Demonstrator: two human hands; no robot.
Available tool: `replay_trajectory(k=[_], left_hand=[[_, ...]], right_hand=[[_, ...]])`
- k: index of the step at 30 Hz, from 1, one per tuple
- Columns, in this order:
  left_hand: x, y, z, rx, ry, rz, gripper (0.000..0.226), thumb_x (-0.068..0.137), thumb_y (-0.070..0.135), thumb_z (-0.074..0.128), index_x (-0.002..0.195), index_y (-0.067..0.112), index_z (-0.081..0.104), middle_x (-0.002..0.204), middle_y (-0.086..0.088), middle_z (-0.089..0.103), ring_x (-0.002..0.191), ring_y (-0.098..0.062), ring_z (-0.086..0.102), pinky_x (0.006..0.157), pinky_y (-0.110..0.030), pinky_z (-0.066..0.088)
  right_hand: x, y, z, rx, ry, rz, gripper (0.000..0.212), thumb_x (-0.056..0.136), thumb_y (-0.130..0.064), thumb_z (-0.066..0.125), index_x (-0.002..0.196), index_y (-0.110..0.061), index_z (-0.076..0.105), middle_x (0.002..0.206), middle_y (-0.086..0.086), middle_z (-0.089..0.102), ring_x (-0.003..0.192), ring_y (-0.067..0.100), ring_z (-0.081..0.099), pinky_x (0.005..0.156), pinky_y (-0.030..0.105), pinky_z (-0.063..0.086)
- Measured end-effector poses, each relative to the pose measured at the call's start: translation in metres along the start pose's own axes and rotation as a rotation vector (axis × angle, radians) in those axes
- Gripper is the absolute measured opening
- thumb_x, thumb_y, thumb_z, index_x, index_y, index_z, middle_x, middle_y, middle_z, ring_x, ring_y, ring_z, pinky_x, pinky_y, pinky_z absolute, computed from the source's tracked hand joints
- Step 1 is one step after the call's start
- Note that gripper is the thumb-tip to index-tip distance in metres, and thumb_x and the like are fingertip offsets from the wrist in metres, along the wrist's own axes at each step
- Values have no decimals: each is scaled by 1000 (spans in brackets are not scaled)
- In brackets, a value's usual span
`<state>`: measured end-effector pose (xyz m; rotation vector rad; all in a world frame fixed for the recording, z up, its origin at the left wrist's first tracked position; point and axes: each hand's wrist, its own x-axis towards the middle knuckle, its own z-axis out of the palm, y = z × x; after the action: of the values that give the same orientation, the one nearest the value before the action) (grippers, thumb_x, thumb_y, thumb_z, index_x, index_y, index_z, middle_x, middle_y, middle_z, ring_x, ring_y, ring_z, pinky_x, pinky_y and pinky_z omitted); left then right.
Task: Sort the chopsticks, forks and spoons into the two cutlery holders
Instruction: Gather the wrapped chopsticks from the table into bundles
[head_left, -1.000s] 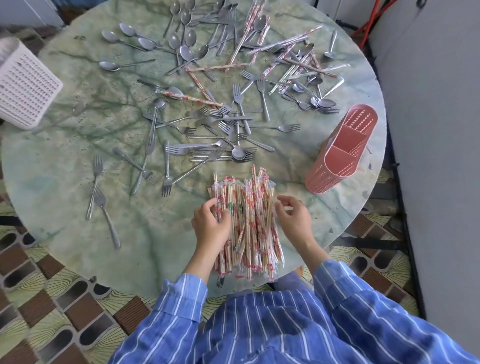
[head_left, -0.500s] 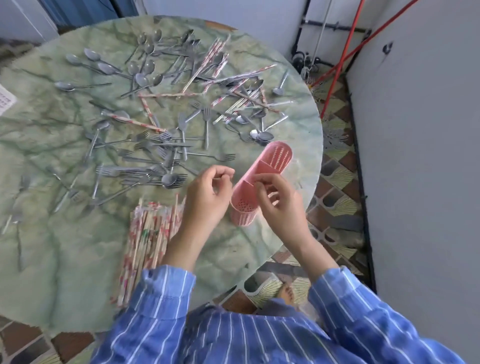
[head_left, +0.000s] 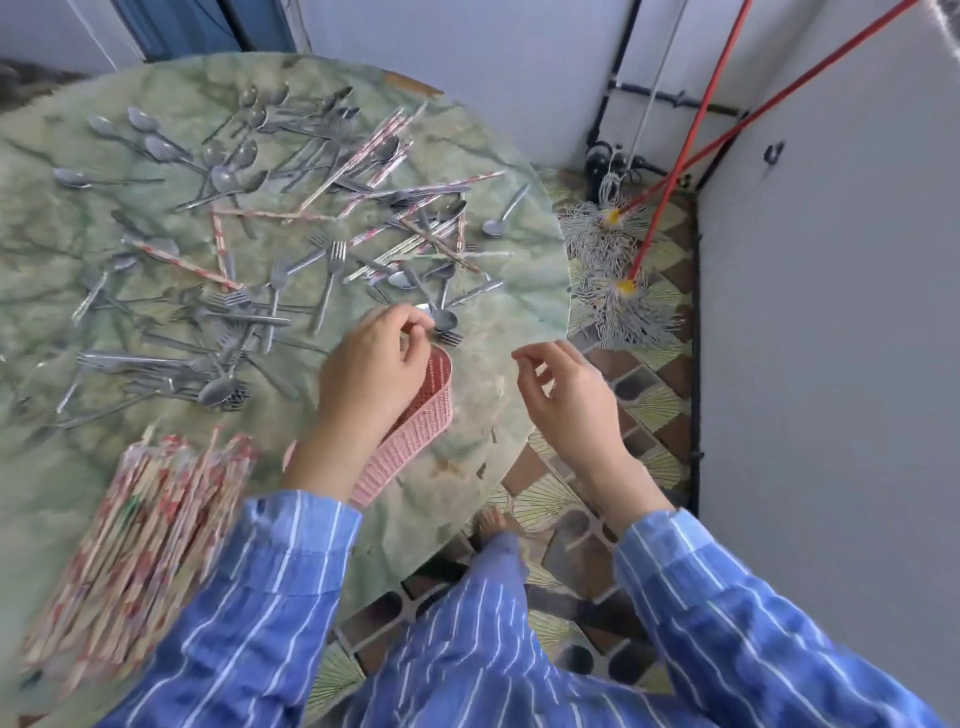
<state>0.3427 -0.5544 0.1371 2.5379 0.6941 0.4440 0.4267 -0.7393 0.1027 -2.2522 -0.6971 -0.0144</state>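
The pink cutlery holder (head_left: 428, 415) lies on its side on the tabletop (head_left: 483, 400) near the edge closest to you, with its open mouth pointing away from you towards the loose cutlery. Your left hand (head_left: 371, 369) is over the holder and covers much of it. Its fingers are curled, and the thumb and forefinger are drawn together at the holder's mouth. The frame is blurred there, so I cannot tell whether they pinch the rim or anything else. Just beyond those fingertips lie a spoon (head_left: 444, 318) and a fork (head_left: 450, 339), close to the holder's mouth. Your right hand (head_left: 569, 397) hovers at the tabletop's right edge, clear of the holder, with its fingers loosely curled around nothing. A bundle of wrapped chopsticks (head_left: 140, 525) lies on the near left of the tabletop. Forks, spoons and single wrapped chopsticks are scattered across the far half. Two mops (head_left: 623, 312) with red handles rest on the tiled floor to the right.
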Motion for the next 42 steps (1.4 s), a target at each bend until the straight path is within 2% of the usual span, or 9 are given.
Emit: replay_trajectory(k=[9, 13, 20, 24, 26, 30, 34, 38, 42], left_hand=[[111, -1, 29, 189, 64, -4, 14, 91, 21, 50, 95, 23, 63, 99, 5, 67, 82, -25, 63, 63, -34, 50], [152, -3, 46, 312, 33, -39, 18, 93, 21, 49, 98, 20, 66, 100, 3, 68, 83, -26, 63, 62, -30, 41], [201, -6, 77, 362, -72, -184, 20, 94, 25, 46, 98, 23, 65, 97, 3, 67, 87, -25, 64, 63, -30, 45], [227, -14, 95, 390, -102, -231, 22, 96, 21, 47, 106, 26, 66, 108, 8, 67, 92, -16, 63, 60, -25, 32], [238, -23, 108, 297, -142, -244, 22, 97, 20, 49, 109, 26, 66, 112, 9, 65, 92, -12, 61, 65, -24, 36], [259, -48, 135, 199, -324, -215, 35, 93, 7, 51, 116, 30, 66, 120, 9, 56, 114, -15, 50, 96, -36, 45], [276, -52, 153, 370, -398, -172, 51, 85, -1, 57, 119, 36, 62, 127, 9, 50, 116, -15, 41, 94, -32, 43], [280, -48, 167, 476, -319, -176, 32, 71, 18, 81, 97, 34, 71, 111, 8, 60, 103, -16, 49, 81, -30, 48], [284, -43, 172, 452, -196, -201, 22, 67, 19, 84, 84, 26, 73, 104, 3, 66, 98, -19, 58, 82, -33, 50]], right_hand=[[133, 61, 22, -103, -178, -102, 15, 94, -30, 54, 101, -24, 66, 98, -7, 64, 83, 18, 65, 62, 35, 52], [194, 73, 36, -156, -313, -192, 17, 96, -32, 51, 99, -23, 65, 97, -7, 63, 86, 18, 64, 57, 28, 42], [286, 80, 66, -216, -490, -318, 19, 96, -31, 49, 102, -22, 65, 103, -3, 63, 87, 22, 65, 62, 33, 50], [340, 87, 91, -193, -558, -368, 17, 94, -31, 53, 98, -22, 67, 100, -3, 64, 85, 24, 66, 63, 37, 53], [371, 92, 106, -187, -594, -376, 17, 94, -30, 53, 98, -21, 68, 100, -1, 64, 86, 25, 65, 66, 37, 53], [432, 98, 135, -171, -653, -421, 19, 94, -28, 53, 101, -20, 69, 102, 4, 67, 85, 29, 65, 69, 36, 51], [486, 98, 159, -183, -777, -522, 20, 94, -26, 53, 104, -22, 70, 105, 4, 68, 87, 28, 66, 72, 34, 50], [527, 89, 180, -227, -908, -619, 22, 93, -24, 52, 99, -21, 73, 104, 6, 67, 91, 27, 64, 74, 32, 51], [539, 64, 206, -205, -1034, -724, 25, 95, -24, 49, 101, -19, 74, 107, 8, 67, 91, 27, 63, 77, 33, 52]])
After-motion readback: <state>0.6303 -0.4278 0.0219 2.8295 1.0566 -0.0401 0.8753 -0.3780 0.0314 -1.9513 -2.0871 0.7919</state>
